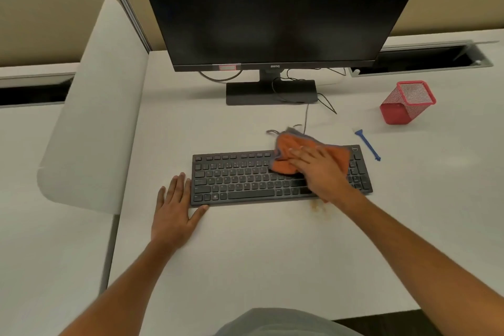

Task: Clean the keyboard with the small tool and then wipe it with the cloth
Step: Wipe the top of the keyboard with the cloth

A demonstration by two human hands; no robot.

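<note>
A black keyboard (pixel 245 180) lies flat on the white desk (pixel 245 254) in front of the monitor. An orange cloth (pixel 289 150) is spread over the keyboard's upper right part. My right hand (pixel 321 169) presses flat on the cloth with straight fingers. My left hand (pixel 174 207) rests flat on the desk against the keyboard's left end, its thumb along the front corner. The small blue tool (pixel 368 144) lies on the desk just right of the keyboard, apart from both hands.
A black monitor (pixel 272 8) on its stand (pixel 270 93) rises behind the keyboard, with cables (pixel 324 103) trailing to the desk. A red mesh pen holder (pixel 406 103) lies tipped at the right. A white divider panel (pixel 95 106) stands to the left. A cable slot (pixel 425 57) opens at the back right.
</note>
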